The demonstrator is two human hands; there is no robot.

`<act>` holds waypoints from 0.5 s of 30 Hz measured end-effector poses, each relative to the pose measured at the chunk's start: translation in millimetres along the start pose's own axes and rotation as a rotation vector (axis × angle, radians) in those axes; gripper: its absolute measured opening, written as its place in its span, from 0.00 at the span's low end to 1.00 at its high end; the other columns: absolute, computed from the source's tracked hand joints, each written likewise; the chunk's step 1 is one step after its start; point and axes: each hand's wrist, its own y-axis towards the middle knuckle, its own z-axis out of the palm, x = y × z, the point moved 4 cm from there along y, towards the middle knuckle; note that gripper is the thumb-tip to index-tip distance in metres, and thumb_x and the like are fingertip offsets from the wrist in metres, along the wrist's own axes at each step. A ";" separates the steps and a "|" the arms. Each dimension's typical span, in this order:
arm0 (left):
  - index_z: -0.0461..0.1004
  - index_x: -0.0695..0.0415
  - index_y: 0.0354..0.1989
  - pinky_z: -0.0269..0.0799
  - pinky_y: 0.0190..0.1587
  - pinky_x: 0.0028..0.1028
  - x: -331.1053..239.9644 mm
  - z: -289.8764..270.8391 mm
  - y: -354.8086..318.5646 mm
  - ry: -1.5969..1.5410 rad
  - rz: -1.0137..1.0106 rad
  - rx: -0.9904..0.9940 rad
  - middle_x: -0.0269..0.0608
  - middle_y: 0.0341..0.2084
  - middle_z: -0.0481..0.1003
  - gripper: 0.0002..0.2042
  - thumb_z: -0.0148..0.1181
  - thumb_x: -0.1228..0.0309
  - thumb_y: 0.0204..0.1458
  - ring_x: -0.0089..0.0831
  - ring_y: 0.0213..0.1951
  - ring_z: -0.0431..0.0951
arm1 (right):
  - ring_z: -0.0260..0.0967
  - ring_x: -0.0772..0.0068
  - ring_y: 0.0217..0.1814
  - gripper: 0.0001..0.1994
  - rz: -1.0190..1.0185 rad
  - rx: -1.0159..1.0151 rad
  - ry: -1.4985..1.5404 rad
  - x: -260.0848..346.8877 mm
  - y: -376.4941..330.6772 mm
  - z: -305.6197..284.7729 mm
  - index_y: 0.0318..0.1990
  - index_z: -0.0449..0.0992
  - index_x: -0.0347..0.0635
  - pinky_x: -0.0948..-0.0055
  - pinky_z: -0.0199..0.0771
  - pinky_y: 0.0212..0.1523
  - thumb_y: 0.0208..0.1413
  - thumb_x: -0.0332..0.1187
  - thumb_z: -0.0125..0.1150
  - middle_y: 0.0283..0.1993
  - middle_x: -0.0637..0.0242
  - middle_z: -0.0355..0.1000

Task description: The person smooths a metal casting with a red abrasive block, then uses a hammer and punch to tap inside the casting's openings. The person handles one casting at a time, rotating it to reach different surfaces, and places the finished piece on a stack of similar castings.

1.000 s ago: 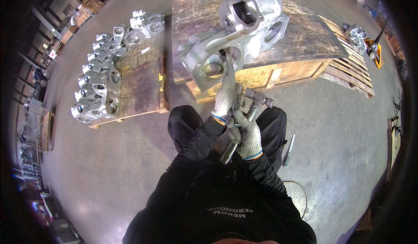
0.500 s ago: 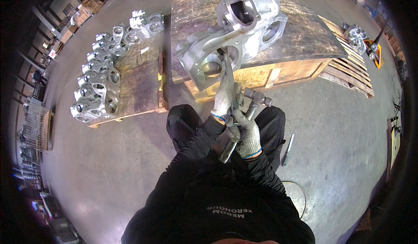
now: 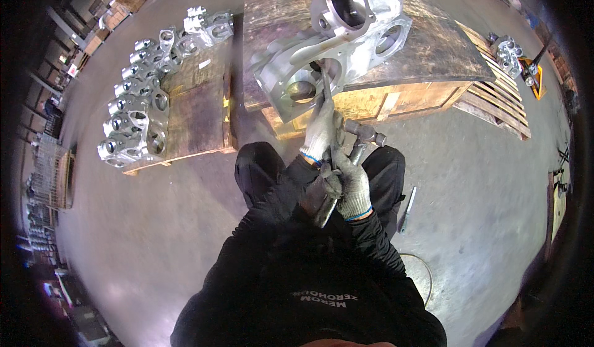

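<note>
A large silver metal casting (image 3: 365,50) with round openings rests on the near edge of a wooden crate. My left hand (image 3: 318,133), in a grey-white knit glove, is closed around a long, narrow metal tool (image 3: 326,87). The tool's far end reaches into one of the casting's openings, where its tip is hidden. Beside and a little below it, my gloved right hand (image 3: 354,189) grips a hammer (image 3: 365,134) by the handle. The hammer's head points away from me, right of my left hand, and its handle end slants down toward my lap.
The wooden crate (image 3: 427,96) stands before my knees. Several similar castings (image 3: 133,124) line a lower wooden platform (image 3: 198,124) at left. A slatted pallet (image 3: 495,93) lies at right, with more castings (image 3: 507,56) beyond. On the floor are a slim tool (image 3: 408,209) and a thin hose (image 3: 428,273).
The whole view has shifted slightly. Both hands keep their grips, and the narrow tool still reaches into the same opening. The hammer has barely moved.
</note>
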 end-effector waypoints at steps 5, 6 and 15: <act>0.68 0.49 0.51 0.65 0.17 0.28 -17.0 0.4 1.6 -0.050 0.089 0.122 0.33 0.19 0.68 0.11 0.51 0.59 0.67 0.27 0.14 0.68 | 0.61 0.81 0.18 0.17 -0.367 -0.197 -0.577 15.6 -16.1 -18.6 0.32 0.76 0.42 0.77 0.57 0.20 0.68 0.45 0.59 0.21 0.73 0.68; 0.67 0.49 0.49 0.63 0.17 0.27 -16.9 2.1 0.3 -0.148 0.041 0.147 0.32 0.18 0.68 0.08 0.49 0.62 0.67 0.26 0.14 0.66 | 0.62 0.82 0.20 0.14 -0.408 -0.209 -0.620 19.3 -24.7 -20.7 0.31 0.75 0.42 0.77 0.57 0.21 0.68 0.40 0.60 0.22 0.74 0.68; 0.71 0.54 0.55 0.65 0.18 0.25 -24.0 11.1 -2.7 -0.199 0.078 0.045 0.30 0.19 0.69 0.15 0.52 0.59 0.67 0.22 0.17 0.69 | 0.76 0.62 0.35 0.09 -1.368 0.194 -1.588 49.3 -84.6 13.3 0.26 0.74 0.44 0.59 0.76 0.44 0.39 0.33 0.68 0.28 0.66 0.75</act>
